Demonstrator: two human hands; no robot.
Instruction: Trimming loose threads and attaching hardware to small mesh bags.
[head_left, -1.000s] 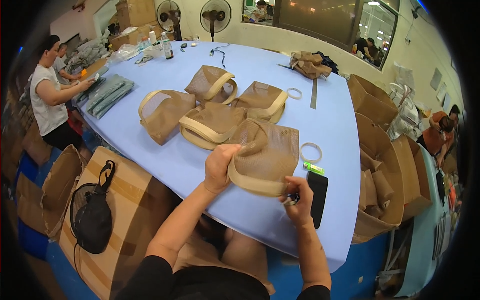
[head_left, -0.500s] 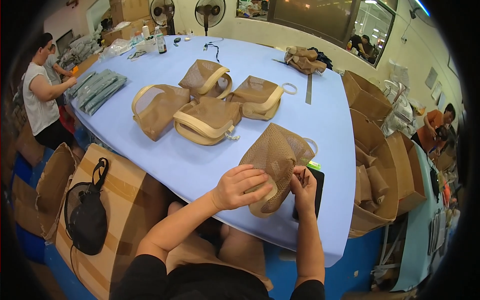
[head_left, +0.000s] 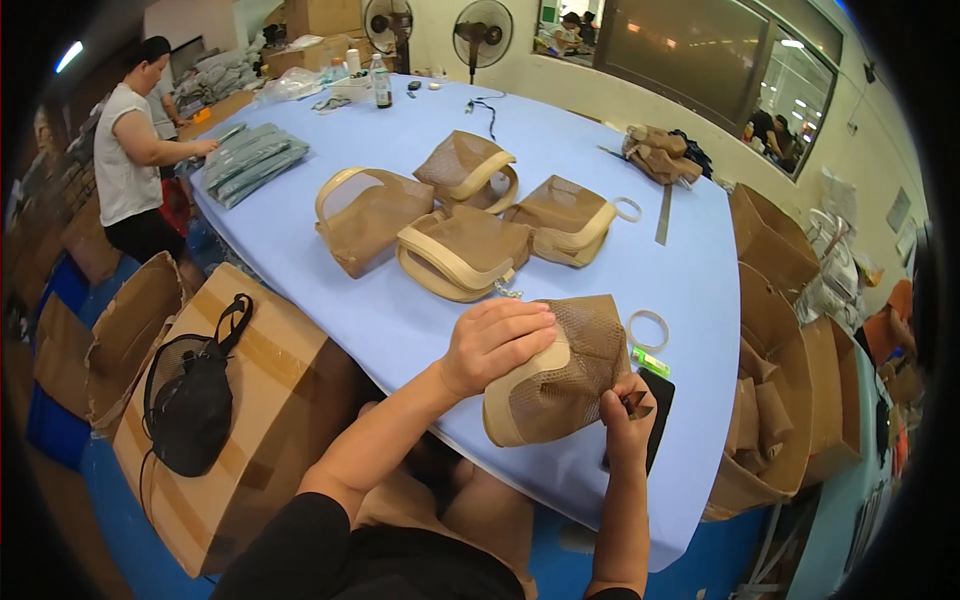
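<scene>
A tan mesh pouch (head_left: pixel 560 385) with a cream trim band sits at the near edge of the light blue table (head_left: pixel 400 320). My left hand (head_left: pixel 495 342) lies on top of it and grips its upper edge. My right hand (head_left: pixel 628 420) pinches the pouch's lower right corner together with a small dark tool whose kind I cannot tell. Several more tan mesh pouches (head_left: pixel 462 250) lie in a group further back on the table. A dark flat phone-like object (head_left: pixel 660 400) rests under my right hand.
A tape ring (head_left: pixel 648 329) and a green marker (head_left: pixel 650 361) lie right of the pouch. Cardboard boxes (head_left: pixel 780 400) stand at the right. A box carrying a black mesh bag (head_left: pixel 190 400) stands at the left. A person (head_left: pixel 130 160) stands by the far left edge.
The pouch has been turned and drawn nearer to me. My left hand has shifted onto its top, and my right hand now pinches its lower right corner.
</scene>
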